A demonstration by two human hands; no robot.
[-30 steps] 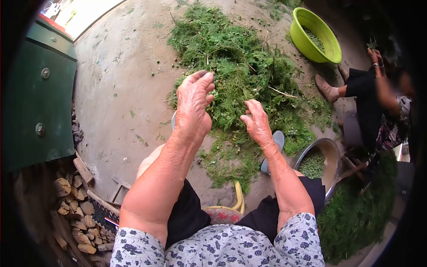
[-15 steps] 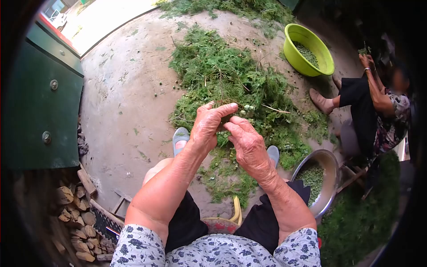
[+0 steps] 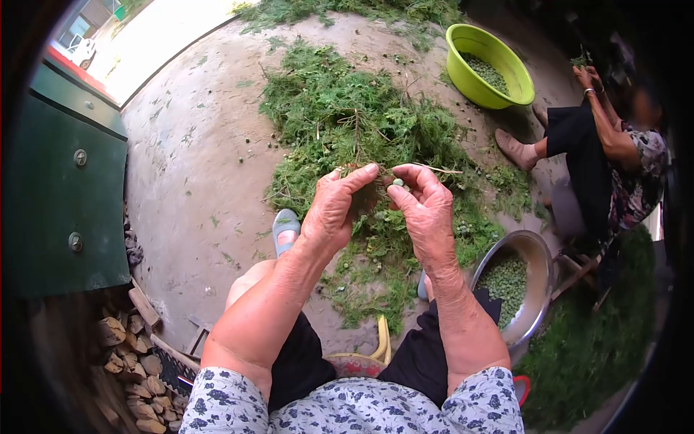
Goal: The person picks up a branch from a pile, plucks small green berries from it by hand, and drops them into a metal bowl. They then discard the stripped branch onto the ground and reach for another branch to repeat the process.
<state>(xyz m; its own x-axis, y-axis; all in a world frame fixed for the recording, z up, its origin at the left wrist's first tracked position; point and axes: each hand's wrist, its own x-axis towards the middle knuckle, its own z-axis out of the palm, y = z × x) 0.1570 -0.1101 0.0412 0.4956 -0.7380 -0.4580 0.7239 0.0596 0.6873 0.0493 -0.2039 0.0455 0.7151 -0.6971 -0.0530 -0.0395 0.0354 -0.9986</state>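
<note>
Over a pile of green evergreen sprigs (image 3: 311, 94), my left hand (image 3: 334, 206) is closed, thumb against fingers, on a thin evergreen twig that mostly blends into the pile behind it. Just to its right, my right hand (image 3: 431, 217) pinches small round green cones (image 3: 398, 184) between thumb and fingertips. The two hands are a short gap apart. By my right knee stands a metal basin (image 3: 535, 325) holding many of the same green cones (image 3: 506, 286).
A lime-green tub (image 3: 517, 90) with more cones stands at the far right. Beside it another person (image 3: 625, 145) sits holding a sprig. Split firewood (image 3: 144, 369) is stacked at the lower left below a green metal door (image 3: 65, 195). Loose cones dot the concrete floor (image 3: 195, 145).
My right hand has turned and moved up and slightly right, its fingertips now around the green cones. My left hand stays nearly in place. The view has shifted slightly.
</note>
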